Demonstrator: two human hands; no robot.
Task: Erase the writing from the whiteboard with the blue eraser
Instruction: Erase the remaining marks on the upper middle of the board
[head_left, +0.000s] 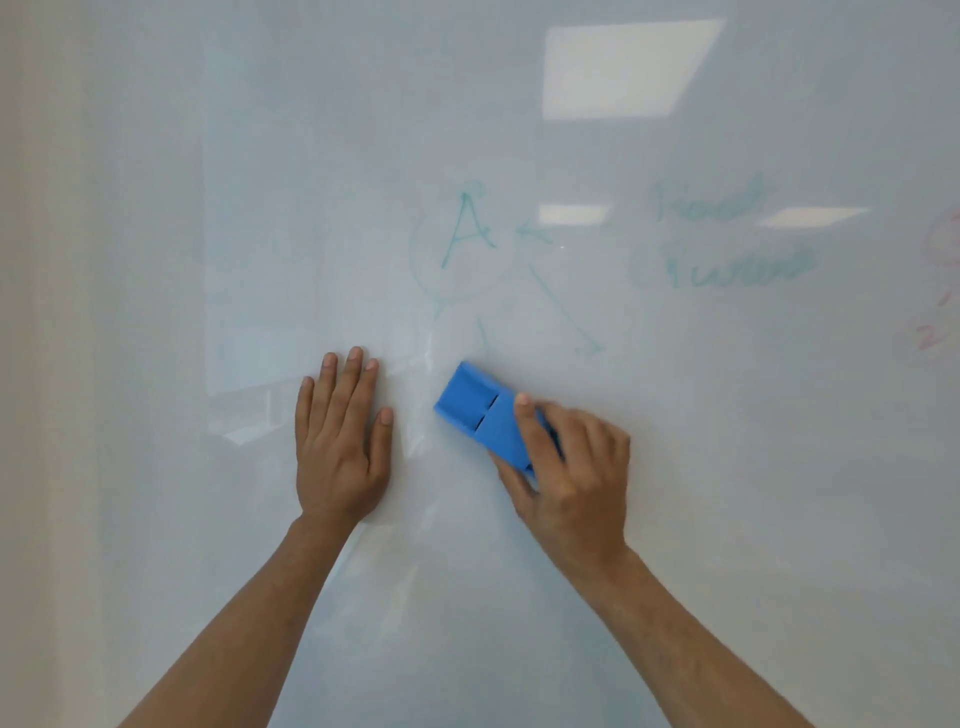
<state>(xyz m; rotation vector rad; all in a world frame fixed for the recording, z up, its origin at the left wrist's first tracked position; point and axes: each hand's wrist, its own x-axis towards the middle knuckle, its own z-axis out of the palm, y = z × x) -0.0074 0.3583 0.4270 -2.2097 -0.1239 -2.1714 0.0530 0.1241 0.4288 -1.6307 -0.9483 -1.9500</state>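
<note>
The right hand (569, 470) gripped the lower-right end of the blue rectangular foam eraser (485, 413), thumb and fingers curled round it, pressing it on the glossy white whiteboard (260, 208). The eraser's long axis ran diagonally, free end pointing up-left, just below the faint teal circled letter A (466, 231) and arrows. The left hand (340, 441) lay flat on the board, fingers straight, near the eraser.

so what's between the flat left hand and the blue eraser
In the head view, only bare whiteboard lies between the left hand and the blue rectangular foam eraser; no writing there.
</note>
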